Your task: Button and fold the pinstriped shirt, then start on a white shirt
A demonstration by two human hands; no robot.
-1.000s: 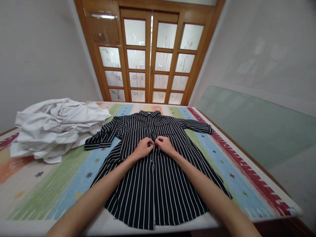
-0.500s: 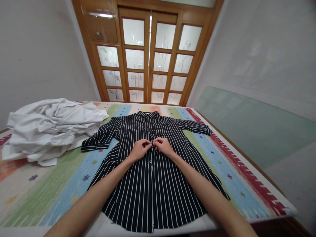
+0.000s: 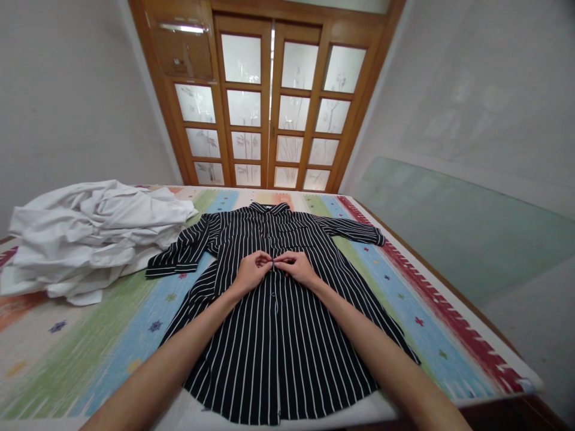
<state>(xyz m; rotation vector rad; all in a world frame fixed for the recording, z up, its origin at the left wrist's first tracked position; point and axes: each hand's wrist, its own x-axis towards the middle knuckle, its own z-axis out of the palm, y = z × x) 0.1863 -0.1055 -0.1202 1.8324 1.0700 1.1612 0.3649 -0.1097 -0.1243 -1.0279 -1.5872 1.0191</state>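
Note:
A black shirt with white stripes (image 3: 251, 359) lies front up on the patterned cloth, collar away from me and sleeves out to both sides. At the middle of its button placket, my left hand (image 3: 254, 269) pinches the fabric between thumb and fingers. My right hand (image 3: 295, 267) pinches the placket from the other side, its fingertips touching or nearly touching those of the left. Whatever button lies between the fingertips is too small to make out. A small button shows on the placket just below the hands.
A crumpled heap of white cloth (image 3: 99, 233) lies at the left, against the shirt's left-side sleeve. The colourful striped cloth (image 3: 431, 323) covers the table. A pale green glass panel (image 3: 440, 221) leans along the right wall. Wooden doors with glass panes (image 3: 272, 102) stand behind.
The right hand has shifted slightly left, and the fingertips of both hands have come closer together at the placket. The shirt lies as before.

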